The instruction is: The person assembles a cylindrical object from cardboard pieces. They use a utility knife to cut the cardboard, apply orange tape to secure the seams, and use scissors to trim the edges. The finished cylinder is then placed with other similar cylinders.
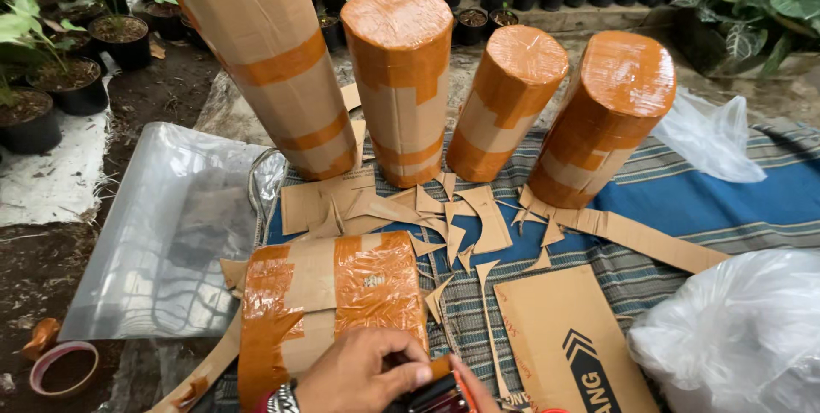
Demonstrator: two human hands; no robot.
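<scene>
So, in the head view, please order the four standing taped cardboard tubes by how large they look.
1. Leftmost tube, cut off by the frame.
2. Second tube.
3. and 4. Third tube and rightmost tube: too alike; distance also differs.

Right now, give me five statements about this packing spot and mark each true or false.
1. Four taped cardboard tubes stand upright on the mat. True.
2. The tape on the tubes is blue. False: it is orange-brown.
3. A wrapped parcel lies flat in front of the left hand. True.
4. The cardboard scraps are piled inside a pot. False: they lie scattered on the mat.
5. Potted plants stand on the ground behind. True.
</scene>
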